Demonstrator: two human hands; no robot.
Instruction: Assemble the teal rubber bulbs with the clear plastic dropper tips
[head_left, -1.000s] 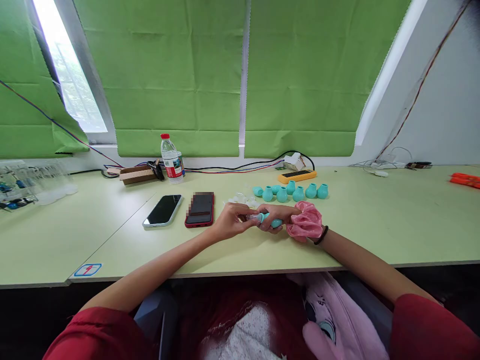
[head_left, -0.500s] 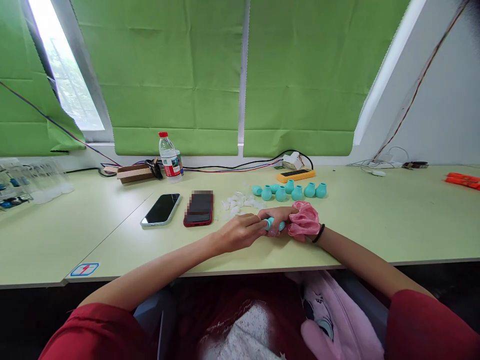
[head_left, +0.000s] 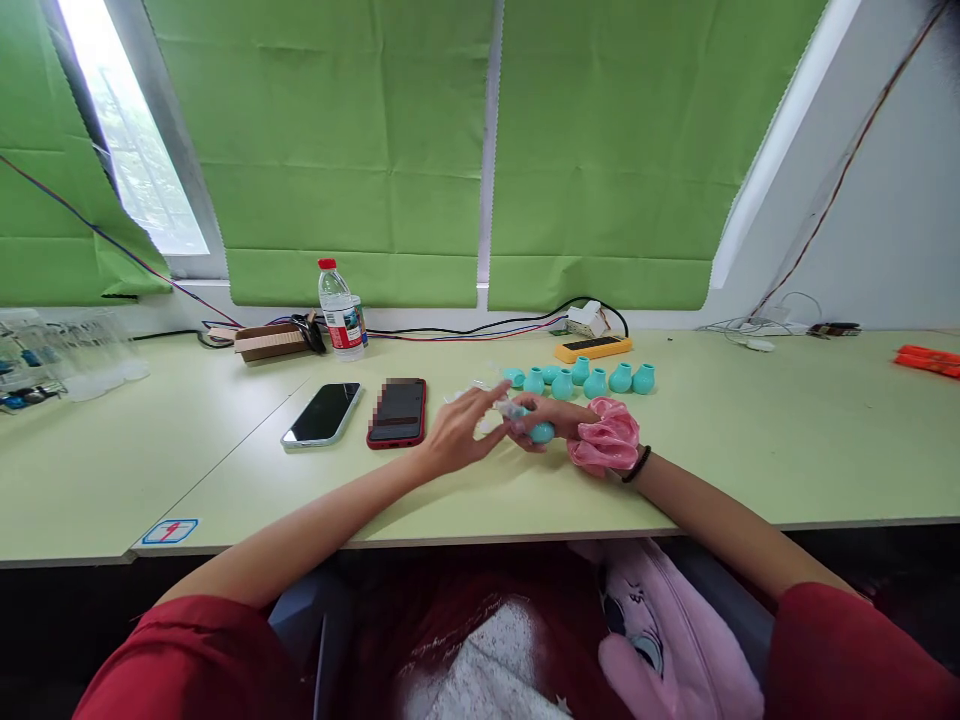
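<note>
My right hand (head_left: 551,412), wearing a pink scrunchie (head_left: 606,436) at the wrist, is closed on a small turquoise bulb-shaped piece (head_left: 541,432). A whitish, translucent piece (head_left: 510,409) shows at the left end of it, by the fingertips. My left hand (head_left: 459,430) is beside it with thumb and fingers apart around the whitish piece. Whether a fingertip touches that piece I cannot tell. Behind the hands stand several turquoise pot-shaped pieces (head_left: 562,385), some with open necks upward. Small white translucent pieces (head_left: 480,385) lie partly hidden behind my left hand.
Two phones lie left of my hands, one pale-edged (head_left: 322,414) and one red-cased (head_left: 398,412). Farther back are a water bottle (head_left: 343,315), an open cardboard box (head_left: 271,342), cables and a yellow device (head_left: 594,348). Clear plastic containers (head_left: 97,355) stand far left.
Both hands have shifted slightly left. My left fingers have spread from their pinch at the turquoise piece, and a whitish piece now shows at its end. The right hand keeps its hold.
</note>
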